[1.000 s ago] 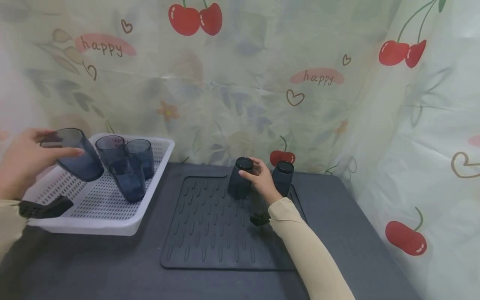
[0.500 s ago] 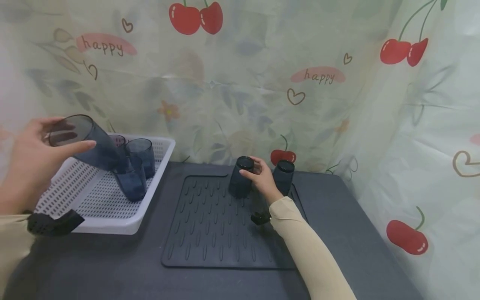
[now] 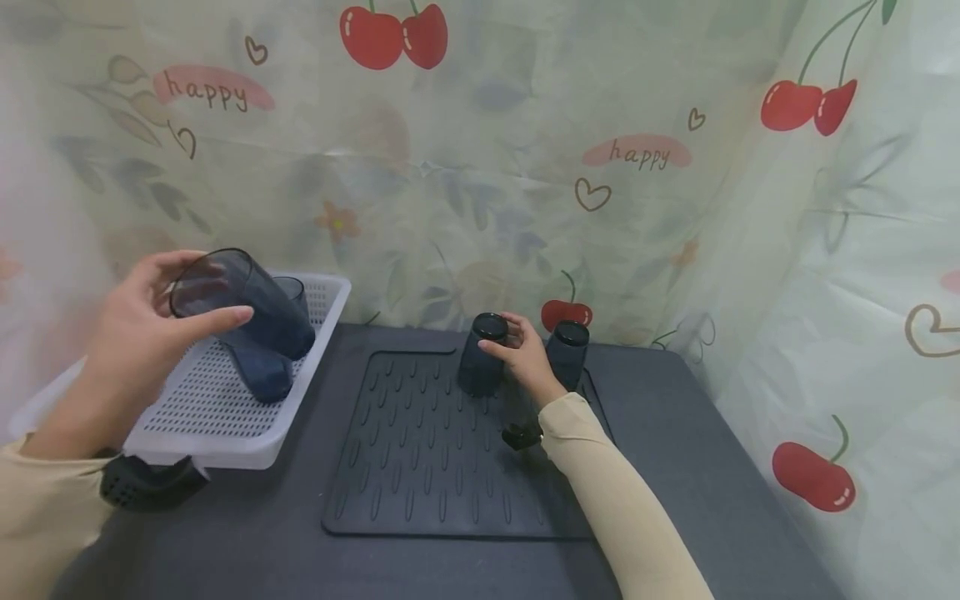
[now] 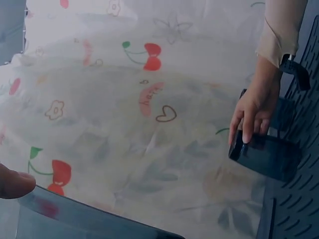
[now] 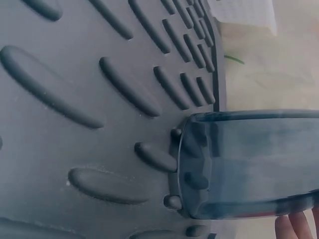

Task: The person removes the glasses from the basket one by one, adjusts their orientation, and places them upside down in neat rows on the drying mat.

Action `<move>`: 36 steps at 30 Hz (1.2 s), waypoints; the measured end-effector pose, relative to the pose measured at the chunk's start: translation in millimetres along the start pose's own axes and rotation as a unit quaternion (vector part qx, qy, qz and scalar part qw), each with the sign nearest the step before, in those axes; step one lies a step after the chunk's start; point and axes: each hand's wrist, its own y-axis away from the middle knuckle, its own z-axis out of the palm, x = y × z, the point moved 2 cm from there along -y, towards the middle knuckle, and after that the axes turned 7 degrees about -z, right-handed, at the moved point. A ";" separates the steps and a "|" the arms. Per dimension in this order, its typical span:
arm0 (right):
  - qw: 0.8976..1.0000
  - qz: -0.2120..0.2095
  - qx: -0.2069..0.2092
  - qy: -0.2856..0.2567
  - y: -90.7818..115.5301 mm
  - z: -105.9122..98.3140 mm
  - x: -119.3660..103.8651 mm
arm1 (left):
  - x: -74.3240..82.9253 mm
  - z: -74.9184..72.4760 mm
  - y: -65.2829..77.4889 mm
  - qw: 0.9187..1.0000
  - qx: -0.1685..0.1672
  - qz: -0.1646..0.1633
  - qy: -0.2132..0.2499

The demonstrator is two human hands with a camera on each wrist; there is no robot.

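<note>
My left hand (image 3: 142, 342) grips a clear blue-tinted drinking glass (image 3: 258, 304) between thumb and fingers, mouth tilted toward me, over the white basket (image 3: 225, 454). In the basket, one glass (image 3: 266, 379) leans below it and another (image 3: 294, 287) shows only partly behind it. On the dark ribbed drying mat (image 3: 420, 475), my right hand (image 3: 528, 362) holds an upside-down glass (image 3: 477, 367) by its upper part. The right wrist view shows that glass's rim (image 5: 187, 164) down on the mat's ridges. A second upside-down glass (image 3: 567, 358) stands right of the hand.
The mat lies on a dark grey table (image 3: 262, 542), right of the basket. A patterned curtain (image 3: 465, 167) hangs close behind the table and along its right side. Black camera mounts (image 3: 153, 483) sit on both wrists.
My left hand has carried its glass rightward across the basket, passing in front of the other glasses and covering some of them. The right hand and the glass it holds have stayed put.
</note>
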 end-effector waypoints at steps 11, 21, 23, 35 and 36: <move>1.000 -0.026 0.012 -0.001 4.4 -4.5 -14.2 | -4.3 30.0 8.1 0.998 -0.054 0.014 0.017; 0.995 -0.074 0.044 -0.048 -5.1 -13.4 -7.6 | -7.5 49.6 14.2 0.996 -0.081 0.007 0.046; 0.995 -0.081 0.042 -0.046 -4.0 -13.0 -7.6 | -6.8 53.3 15.5 0.994 -0.084 0.012 0.068; 0.987 -0.143 -0.027 -0.071 20.2 0.5 -22.1 | -1.2 76.3 25.8 0.986 -0.108 0.019 0.123; 0.986 -0.147 -0.037 -0.070 22.4 2.8 -23.2 | -0.7 77.9 26.4 0.986 -0.110 0.018 0.123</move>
